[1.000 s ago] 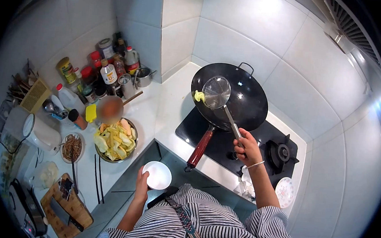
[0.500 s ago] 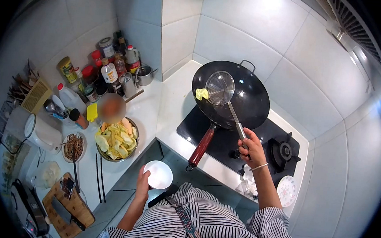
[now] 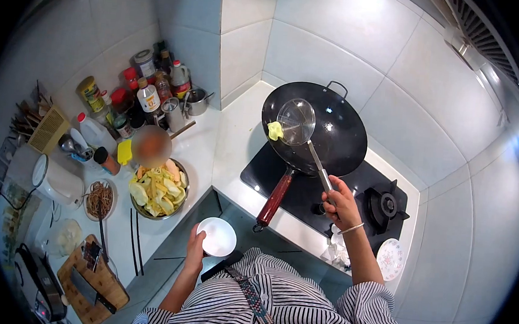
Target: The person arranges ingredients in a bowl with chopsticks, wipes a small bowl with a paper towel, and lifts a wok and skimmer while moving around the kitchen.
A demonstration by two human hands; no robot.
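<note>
Well, pale tiles (image 3: 341, 32) flank white counters (image 3: 231, 136); left fingers (image 3: 194, 237) hold bowl (image 3: 220, 237), right fingers (image 3: 334, 197) strainer (image 3: 296, 121).

Wok (image 3: 344, 132): black, red handle, mouth up on hob (image 3: 256, 172). Strainer (image 3: 296, 122): round mesh, metal handle, head over wok. Vegetable piece (image 3: 275, 130): yellow-green, by strainer's left rim. Bowl (image 3: 218, 237): white, mouth up, held off any surface.

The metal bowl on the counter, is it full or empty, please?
The metal bowl looks full: yellowish pieces cover almost its whole opening.
</note>
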